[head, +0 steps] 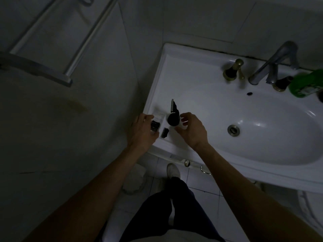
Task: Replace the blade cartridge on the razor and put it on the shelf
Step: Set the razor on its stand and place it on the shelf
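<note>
The black razor (173, 117) stands on the left ledge of the white sink (174, 67), its blade head (173, 105) pointing away from me. My left hand (142, 131) grips a dark blade cartridge (155, 126) between thumb and fingers at the ledge's left edge. A second dark cartridge (164, 132) lies loose on the ledge just in front of the razor. My right hand (191, 130) hovers right beside the razor's handle with thumb and fingers apart; whether it touches the handle is unclear. A metal shelf rack (70, 49) hangs on the wall at the upper left.
The basin has a drain (233, 130), a grey faucet (272, 65) and two brass-and-black knobs (233, 69) at the back. A green bottle (307, 84) stands at the right edge. The tiled wall lies left of the sink; my legs and a shoe (173, 170) are below.
</note>
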The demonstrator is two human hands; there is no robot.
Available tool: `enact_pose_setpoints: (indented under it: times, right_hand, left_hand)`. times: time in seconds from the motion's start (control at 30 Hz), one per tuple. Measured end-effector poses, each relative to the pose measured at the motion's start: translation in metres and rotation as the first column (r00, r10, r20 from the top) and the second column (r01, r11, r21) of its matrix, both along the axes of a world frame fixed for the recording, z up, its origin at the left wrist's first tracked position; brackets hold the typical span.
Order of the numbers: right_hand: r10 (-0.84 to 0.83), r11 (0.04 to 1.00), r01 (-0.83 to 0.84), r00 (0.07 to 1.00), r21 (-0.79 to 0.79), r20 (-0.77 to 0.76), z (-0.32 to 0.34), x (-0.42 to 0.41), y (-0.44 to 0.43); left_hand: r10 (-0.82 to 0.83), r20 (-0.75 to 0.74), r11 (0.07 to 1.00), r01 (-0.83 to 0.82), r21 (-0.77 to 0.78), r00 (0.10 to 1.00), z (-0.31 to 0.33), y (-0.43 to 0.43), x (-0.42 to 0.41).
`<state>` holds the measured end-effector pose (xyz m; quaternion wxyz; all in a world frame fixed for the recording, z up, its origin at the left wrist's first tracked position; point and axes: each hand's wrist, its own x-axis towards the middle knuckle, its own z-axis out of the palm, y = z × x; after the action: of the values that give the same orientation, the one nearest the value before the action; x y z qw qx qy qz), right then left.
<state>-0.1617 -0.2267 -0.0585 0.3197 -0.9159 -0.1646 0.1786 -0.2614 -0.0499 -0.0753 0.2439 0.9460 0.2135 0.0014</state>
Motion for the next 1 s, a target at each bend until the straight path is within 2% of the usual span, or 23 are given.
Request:
enact_pose_setpoints:
  times: [0.1, 0.2, 0.33, 0.57, 0.73, 0.83, 1.0]
  right_hand:
    - [-0.036, 0.998, 0.036, 0.999, -0.056, 0.005, -0.001, -0.003, 0.002]
    - [-0.074, 0.990, 0.062, 0.993, -0.127, -0.090, -0.003, -0.007, 0.007]
    - [-0.046, 0.991, 0.013, 0.967, -0.130, -0.251, -0.006, -0.013, 0.020]
    - [-0.055, 0.990, 0.011, 0.950, -0.143, -0.309, -0.015, -0.022, 0.028]
    - [-0.017, 0.997, -0.005, 0.952, -0.071, -0.305, -0.012, -0.023, 0.022]
    - [0.041, 0.999, -0.033, 0.956, 0.033, -0.291, -0.005, -0.031, 0.020]
    - [0.228, 0.972, -0.205, 0.939, 0.115, -0.256, 0.005, -0.060, 0.029]
  left_hand:
    - [-0.001, -0.018, 0.999, 0.001, 0.036, 1.000, -0.002, -0.002, 0.001]
    - [-0.001, -0.020, 0.999, 0.002, 0.048, 1.000, -0.004, -0.003, 0.001]
    - [-0.006, -0.020, 0.998, 0.007, 0.059, 1.000, -0.005, -0.001, 0.000]
    - [-0.005, 0.004, 0.999, 0.005, 0.032, 1.000, -0.003, 0.003, -0.014]
    - [0.036, 0.018, 0.999, -0.036, 0.011, 0.999, -0.002, 0.007, -0.028]
    - [0.060, 0.020, 0.998, -0.061, 0.009, 0.998, 0.001, 0.009, -0.040]
    - [0.024, 0.072, 0.999, -0.027, 0.039, 0.997, 0.001, 0.017, -0.074]
